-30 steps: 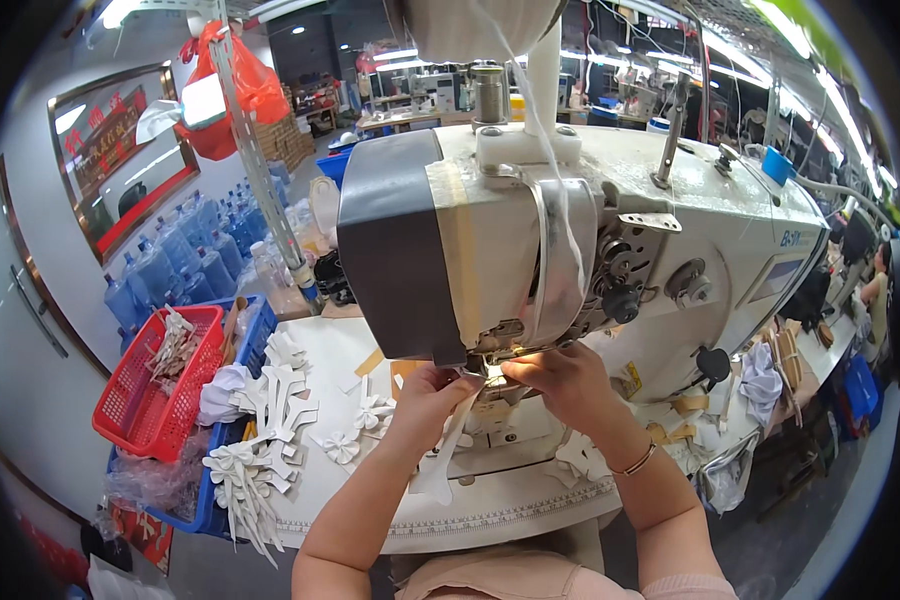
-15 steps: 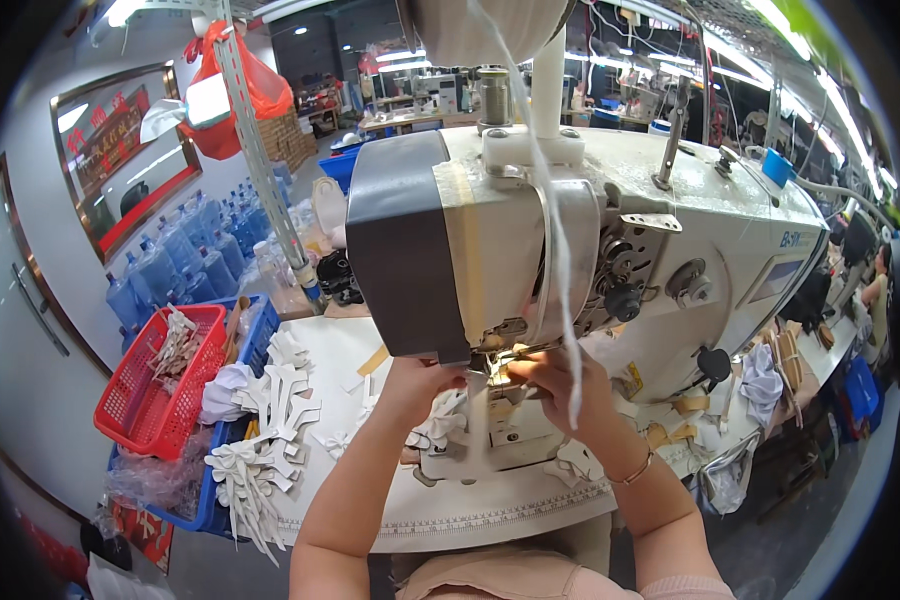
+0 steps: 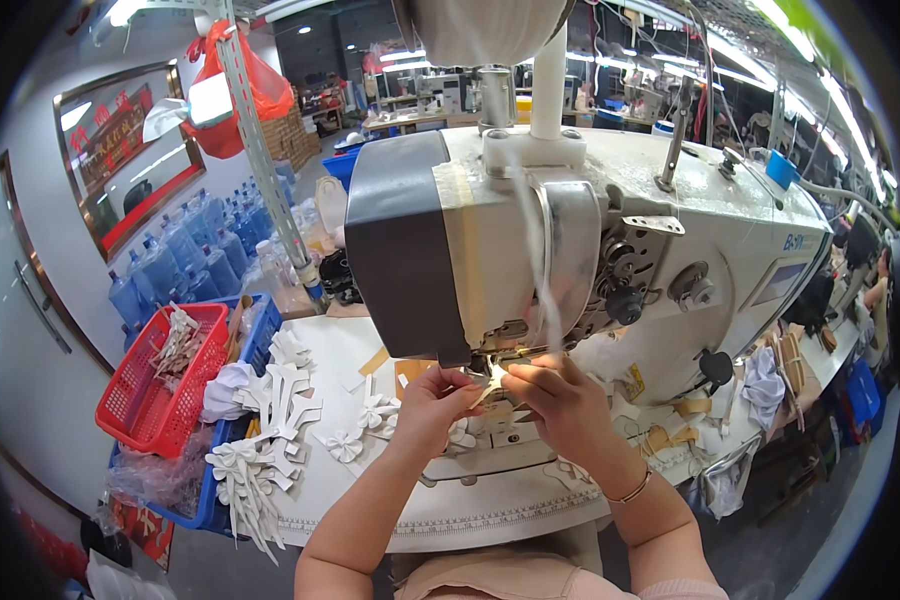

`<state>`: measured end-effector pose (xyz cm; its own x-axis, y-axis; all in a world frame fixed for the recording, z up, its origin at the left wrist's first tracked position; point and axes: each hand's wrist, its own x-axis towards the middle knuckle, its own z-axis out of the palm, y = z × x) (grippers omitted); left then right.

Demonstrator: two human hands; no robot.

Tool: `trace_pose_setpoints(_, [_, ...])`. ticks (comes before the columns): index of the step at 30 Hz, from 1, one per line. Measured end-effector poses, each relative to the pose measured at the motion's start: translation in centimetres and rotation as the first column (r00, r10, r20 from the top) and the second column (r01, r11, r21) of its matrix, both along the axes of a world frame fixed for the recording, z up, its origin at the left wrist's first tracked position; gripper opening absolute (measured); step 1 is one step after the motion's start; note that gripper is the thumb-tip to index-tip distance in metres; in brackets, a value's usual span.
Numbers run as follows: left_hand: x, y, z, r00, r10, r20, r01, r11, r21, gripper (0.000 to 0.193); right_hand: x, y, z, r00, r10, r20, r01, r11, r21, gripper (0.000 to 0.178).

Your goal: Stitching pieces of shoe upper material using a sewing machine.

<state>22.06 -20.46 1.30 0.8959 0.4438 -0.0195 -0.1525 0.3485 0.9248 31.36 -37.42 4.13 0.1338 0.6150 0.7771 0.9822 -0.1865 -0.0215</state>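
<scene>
Both hands work at the needle area of a white and grey sewing machine (image 3: 400, 250). My left hand (image 3: 438, 402) is closed, thumb and fingertips pinching a small white strap piece (image 3: 492, 385) in front of the needle. On the piece's other side is my right hand (image 3: 555, 398), its fingers bent and closed on that same piece. The fingers hide most of the piece. Left of my left hand, white flower-shaped pieces (image 3: 344, 446) lie on the table (image 3: 370, 520). A white thread or strip (image 3: 540, 250), blurred, hangs in front of the machine.
At the left stands a red basket (image 3: 120, 432) with pale pieces, over a blue crate (image 3: 205, 505). A pile of white strap pieces (image 3: 270, 420) hangs over the table's left edge. Scraps and white cloth (image 3: 763, 385) lie at the right. A metal post (image 3: 265, 150) rises beyond.
Both hands have drawn a little toward me from under the machine head, bringing the white piece into view between them. The hanging white strip has swung left.
</scene>
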Motion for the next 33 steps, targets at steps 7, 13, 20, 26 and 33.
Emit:
trace_pose_setpoints(7, [0.1,0.2,-0.3,0.999,-0.042,-0.005,0.042,0.998,-0.049,0.016,0.1,0.0,-0.4,0.999,-0.031,0.037,0.031,0.999,-0.005,0.041])
trace_pose_setpoints(13, [0.4,0.8,-1.0,0.998,-0.066,0.021,0.068,0.991,-0.118,0.016,0.0,0.1,-0.6,0.994,-0.059,0.090,0.060,0.998,-0.002,0.034])
trace_pose_setpoints(20, [0.6,1.2,-1.4,0.996,-0.085,0.027,0.088,0.990,-0.109,0.017,0.7,0.2,-0.3,0.998,-0.001,0.063,0.003,0.999,-0.039,0.034])
trace_pose_setpoints(26, [2.2,3.8,-1.0,0.903,-0.024,0.429,-0.426,0.079,0.901,0.019,5.3,0.5,-0.3,0.997,-0.008,-0.079,-0.004,0.989,-0.146,0.040])
trace_pose_setpoints(33, [1.1,2.1,-1.3,0.828,-0.083,0.555,-0.547,0.101,0.831,0.019,2.1,-0.4,-0.4,0.992,0.121,0.046,-0.121,0.993,-0.010,0.045])
